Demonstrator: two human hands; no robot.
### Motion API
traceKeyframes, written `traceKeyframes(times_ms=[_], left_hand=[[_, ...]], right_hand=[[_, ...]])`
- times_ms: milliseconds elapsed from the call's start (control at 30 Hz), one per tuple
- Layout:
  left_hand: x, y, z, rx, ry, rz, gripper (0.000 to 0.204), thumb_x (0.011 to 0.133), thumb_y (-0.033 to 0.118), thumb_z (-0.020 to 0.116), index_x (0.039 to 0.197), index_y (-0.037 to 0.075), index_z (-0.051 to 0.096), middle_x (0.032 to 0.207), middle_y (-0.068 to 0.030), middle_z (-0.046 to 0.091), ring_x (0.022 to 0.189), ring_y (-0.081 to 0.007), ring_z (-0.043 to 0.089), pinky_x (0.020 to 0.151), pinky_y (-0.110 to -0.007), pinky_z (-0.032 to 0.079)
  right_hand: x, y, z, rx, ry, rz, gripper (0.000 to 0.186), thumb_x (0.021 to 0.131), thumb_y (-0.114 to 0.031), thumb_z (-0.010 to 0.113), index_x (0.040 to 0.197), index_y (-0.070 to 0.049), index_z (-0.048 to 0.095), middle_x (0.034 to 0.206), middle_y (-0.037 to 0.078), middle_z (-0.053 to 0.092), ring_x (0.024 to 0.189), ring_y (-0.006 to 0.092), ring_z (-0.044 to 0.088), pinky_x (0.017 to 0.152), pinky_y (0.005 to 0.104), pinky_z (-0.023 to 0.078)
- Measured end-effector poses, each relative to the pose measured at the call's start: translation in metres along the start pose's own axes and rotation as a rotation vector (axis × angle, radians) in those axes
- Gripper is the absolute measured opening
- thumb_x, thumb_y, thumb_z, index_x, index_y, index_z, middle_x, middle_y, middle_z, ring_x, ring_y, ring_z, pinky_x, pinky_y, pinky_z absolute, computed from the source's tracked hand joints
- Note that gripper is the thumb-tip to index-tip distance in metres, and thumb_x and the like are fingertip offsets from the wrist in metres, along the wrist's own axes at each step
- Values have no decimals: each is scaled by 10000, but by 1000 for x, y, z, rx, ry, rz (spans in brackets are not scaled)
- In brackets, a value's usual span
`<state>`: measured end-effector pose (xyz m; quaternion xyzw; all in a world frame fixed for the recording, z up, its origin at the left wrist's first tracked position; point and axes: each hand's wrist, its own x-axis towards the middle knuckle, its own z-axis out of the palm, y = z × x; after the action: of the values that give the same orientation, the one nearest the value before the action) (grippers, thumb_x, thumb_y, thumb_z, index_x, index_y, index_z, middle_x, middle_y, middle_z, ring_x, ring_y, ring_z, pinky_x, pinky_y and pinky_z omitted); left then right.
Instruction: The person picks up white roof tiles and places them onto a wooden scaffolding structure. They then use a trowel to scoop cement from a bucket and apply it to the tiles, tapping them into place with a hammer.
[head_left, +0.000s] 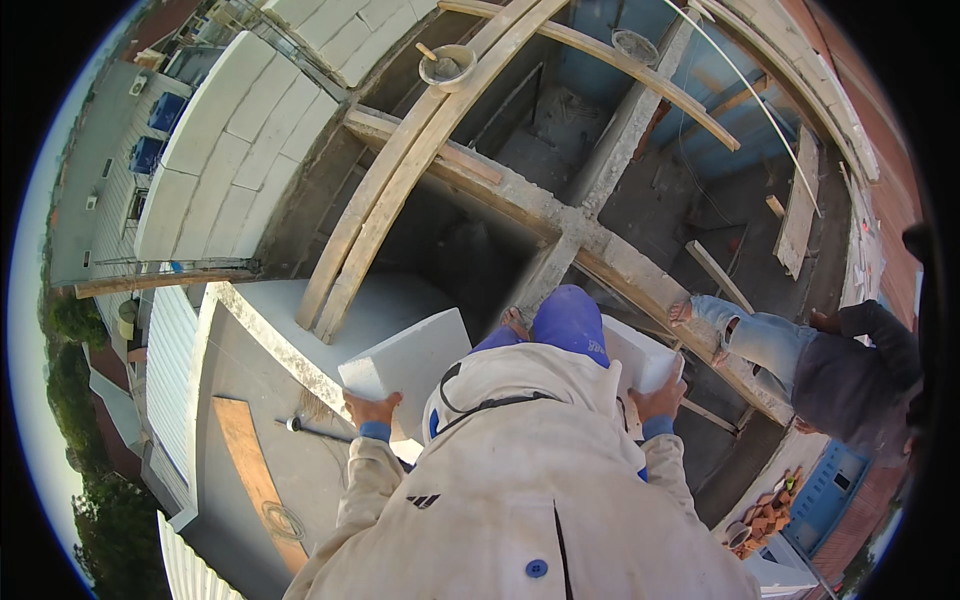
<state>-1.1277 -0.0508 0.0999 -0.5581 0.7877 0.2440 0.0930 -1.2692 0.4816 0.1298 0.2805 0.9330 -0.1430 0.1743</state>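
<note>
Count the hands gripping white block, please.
2: the left hand grips white block left of the body; the right hand grips white block right of it. The body hides the middle, so others could be hidden.

One left hand (373, 410), one right hand (658, 400), one or two white blocks (410, 362), the count unclear. One co-worker (855, 370). Two paired planks (398, 200), one tub (457, 84) at their left edge. Two blue tanks (147, 154).
</note>
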Motion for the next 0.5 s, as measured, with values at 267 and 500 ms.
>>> traceKeyframes(times_ms=[267, 500], left_hand=[[-6, 137, 74, -85, -16, 91, 1303, 571, 360, 954, 1522, -85, 183, 1494, -301, 374, 1400, -454, 394, 1168, -453, 386], [3, 296, 79, 76, -84, -125, 1283, 618, 375, 936, 1577, 33, 155, 1533, -231, 371, 1411, -431, 407, 1166, -488, 397]], right_hand=[[132, -43, -51, 89, 103, -200, 1360, 559, -197, 933, 1651, -260, 125, 1393, 309, 442, 1297, 490, 465, 1104, 537, 425], [251, -114, -84, 40, -16, -168, 1369, 548, -192, 940, 1648, -272, 128, 1405, 303, 438, 1310, 493, 463, 1109, 552, 424]])
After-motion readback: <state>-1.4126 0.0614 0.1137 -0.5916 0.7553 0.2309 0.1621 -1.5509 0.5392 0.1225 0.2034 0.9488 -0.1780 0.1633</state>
